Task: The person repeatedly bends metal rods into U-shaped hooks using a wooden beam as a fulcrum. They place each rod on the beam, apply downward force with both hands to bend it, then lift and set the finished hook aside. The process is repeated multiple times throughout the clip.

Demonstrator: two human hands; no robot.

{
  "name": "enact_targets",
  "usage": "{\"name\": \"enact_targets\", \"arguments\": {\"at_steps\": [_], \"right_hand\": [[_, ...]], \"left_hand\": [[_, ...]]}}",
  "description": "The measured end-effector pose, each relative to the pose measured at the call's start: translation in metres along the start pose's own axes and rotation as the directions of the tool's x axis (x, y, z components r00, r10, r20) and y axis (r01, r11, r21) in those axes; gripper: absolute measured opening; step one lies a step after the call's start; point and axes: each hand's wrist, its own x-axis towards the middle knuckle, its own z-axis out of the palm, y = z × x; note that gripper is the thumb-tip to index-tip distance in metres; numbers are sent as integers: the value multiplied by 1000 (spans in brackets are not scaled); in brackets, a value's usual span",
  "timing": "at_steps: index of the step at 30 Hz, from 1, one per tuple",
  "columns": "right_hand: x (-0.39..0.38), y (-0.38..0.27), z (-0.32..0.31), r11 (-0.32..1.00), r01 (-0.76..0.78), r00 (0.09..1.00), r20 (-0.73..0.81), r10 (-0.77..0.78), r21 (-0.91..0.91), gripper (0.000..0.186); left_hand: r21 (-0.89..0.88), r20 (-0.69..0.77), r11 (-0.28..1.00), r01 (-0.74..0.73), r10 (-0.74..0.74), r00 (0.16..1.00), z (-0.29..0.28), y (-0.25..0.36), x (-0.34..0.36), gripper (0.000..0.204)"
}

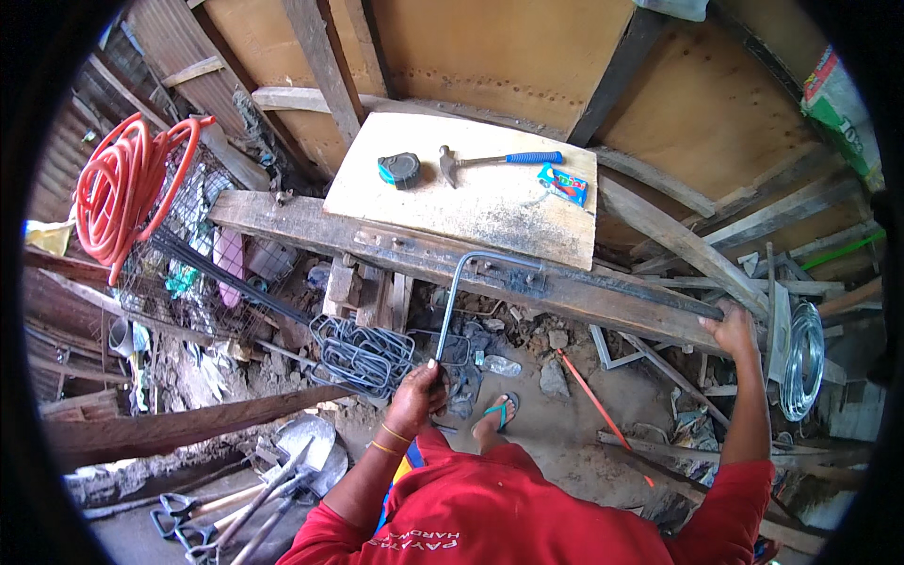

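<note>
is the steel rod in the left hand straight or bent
Bent: the steel rod runs up from the left hand, then turns sharply right over the wooden beam.

Head-worn fisheye view; looks down and ahead, close above the red shirt.

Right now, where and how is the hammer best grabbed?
Probably by its blue handle, from above and the right, closing across the grip. The hammer lies flat on the board, head to the left, handle pointing right. Mind the small blue packet on the handle's near side.
</note>
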Motion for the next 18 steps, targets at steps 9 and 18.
{"name": "enact_targets", "arguments": {"at_steps": [9, 18], "right_hand": [[39, 4, 44, 1000, 13, 971, 240, -19, 28, 72], [31, 18, 89, 990, 49, 955, 285, -84, 129, 70]], "left_hand": [[59, -183, 998, -6, 17, 983, 16, -25, 35, 35], [126, -221, 991, 36, -8, 975, 1, -18, 45, 30]]}}
